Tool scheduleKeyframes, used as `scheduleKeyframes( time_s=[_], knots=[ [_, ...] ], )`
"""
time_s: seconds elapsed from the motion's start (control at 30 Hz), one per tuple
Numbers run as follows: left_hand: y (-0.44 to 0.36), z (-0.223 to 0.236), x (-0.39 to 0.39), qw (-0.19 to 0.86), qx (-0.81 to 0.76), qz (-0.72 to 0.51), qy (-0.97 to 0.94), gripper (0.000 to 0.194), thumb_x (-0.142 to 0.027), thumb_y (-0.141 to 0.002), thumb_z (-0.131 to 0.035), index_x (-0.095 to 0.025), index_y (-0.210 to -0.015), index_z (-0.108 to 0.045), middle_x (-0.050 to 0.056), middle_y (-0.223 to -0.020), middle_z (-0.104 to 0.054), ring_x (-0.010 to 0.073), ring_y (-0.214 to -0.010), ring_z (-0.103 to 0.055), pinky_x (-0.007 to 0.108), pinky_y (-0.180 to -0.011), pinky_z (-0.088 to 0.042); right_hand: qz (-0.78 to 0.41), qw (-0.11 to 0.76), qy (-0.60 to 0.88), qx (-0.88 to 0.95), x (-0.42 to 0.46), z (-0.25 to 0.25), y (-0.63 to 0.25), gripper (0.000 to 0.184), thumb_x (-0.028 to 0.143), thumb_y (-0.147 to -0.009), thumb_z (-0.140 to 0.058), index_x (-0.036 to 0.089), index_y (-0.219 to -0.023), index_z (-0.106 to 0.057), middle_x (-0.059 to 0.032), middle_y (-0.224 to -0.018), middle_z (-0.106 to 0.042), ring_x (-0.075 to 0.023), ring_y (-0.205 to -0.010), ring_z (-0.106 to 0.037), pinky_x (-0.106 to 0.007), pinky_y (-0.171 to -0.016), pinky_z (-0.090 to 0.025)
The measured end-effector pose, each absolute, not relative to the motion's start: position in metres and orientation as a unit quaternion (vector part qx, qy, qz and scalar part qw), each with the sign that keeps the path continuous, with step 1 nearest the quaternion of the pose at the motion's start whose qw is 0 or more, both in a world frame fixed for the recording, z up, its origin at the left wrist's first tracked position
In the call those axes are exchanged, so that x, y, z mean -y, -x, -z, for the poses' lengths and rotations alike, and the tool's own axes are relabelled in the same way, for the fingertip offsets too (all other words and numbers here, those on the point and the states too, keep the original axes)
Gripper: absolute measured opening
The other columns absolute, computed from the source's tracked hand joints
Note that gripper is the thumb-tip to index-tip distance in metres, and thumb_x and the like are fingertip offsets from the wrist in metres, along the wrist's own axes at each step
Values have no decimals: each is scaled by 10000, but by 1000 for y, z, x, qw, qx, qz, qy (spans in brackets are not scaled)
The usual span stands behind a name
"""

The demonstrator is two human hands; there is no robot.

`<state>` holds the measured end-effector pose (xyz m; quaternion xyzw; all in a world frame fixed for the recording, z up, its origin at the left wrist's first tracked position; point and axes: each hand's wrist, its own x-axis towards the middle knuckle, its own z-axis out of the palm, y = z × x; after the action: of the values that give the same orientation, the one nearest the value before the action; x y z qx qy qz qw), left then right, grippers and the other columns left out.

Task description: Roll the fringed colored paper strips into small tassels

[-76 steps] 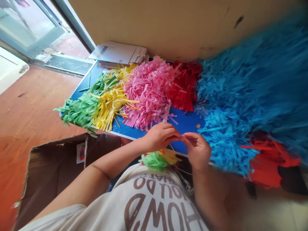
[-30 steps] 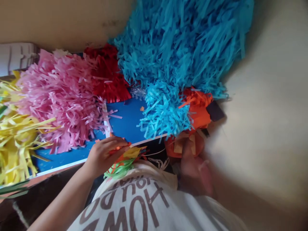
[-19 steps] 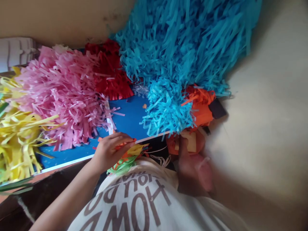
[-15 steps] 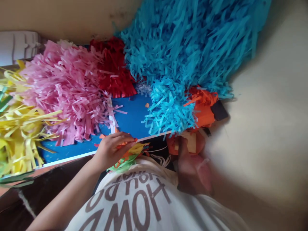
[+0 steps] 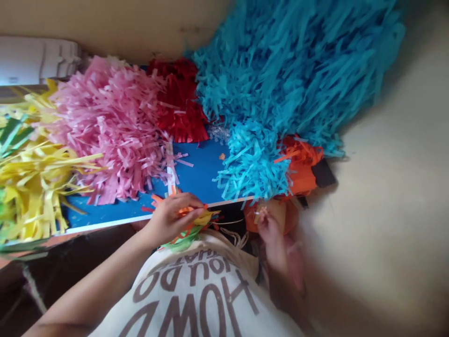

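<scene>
My left hand (image 5: 178, 215) is closed around a bundle of fringed paper (image 5: 184, 241) in orange, yellow and green, held low in front of my shirt. Loose orange ends stick out behind the fingers. To the right, just past the table edge, my right hand (image 5: 268, 227) is raised with its fingers pinched together. A small pale bit shows at its fingertips, too small to name. Between the hands, a thin white string (image 5: 229, 222) runs from the bundle, and more pale cord (image 5: 238, 238) hangs by my waist.
On the blue table (image 5: 199, 166) lie fringed paper heaps: yellow (image 5: 38, 178), pink (image 5: 119, 135), red (image 5: 182, 103) and light blue (image 5: 259, 159). A large blue fringed mass (image 5: 301, 65) rises behind. Orange paper (image 5: 303, 164) sits at the right end, near a wall (image 5: 396, 210).
My right hand has come up from low beside my body to the table edge, fingers pinched. My left hand keeps its hold on the paper bundle. The view has shifted slightly.
</scene>
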<state>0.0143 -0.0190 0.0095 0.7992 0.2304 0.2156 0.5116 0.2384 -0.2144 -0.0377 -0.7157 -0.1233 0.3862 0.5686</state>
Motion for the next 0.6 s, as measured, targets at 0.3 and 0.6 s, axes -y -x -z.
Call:
scheduleKeyframes(
  time_s=[0.3,0.6],
  knots=[
    [-36,-14,40,726,-173,-119,-655,401,-494,-940,-563,-116,-850,-661,65,-792,-676,124,-702,-612,227,-678,-494,-445,550,648,283,134,0,-190,237,450,-768,-767,226,-815,-704,-28,-836,-752,-123,-550,-596,-259,-557,-496],
    [5,4,30,721,-293,-150,-610,359,-468,-882,-653,-115,-844,-700,28,-740,-668,88,-655,-573,187,-638,-456,-615,632,439,173,50,-18,-191,299,420,-687,-829,225,-753,-612,69,-638,-528,-42,-453,-405,-173,-434,-383]
  ],
)
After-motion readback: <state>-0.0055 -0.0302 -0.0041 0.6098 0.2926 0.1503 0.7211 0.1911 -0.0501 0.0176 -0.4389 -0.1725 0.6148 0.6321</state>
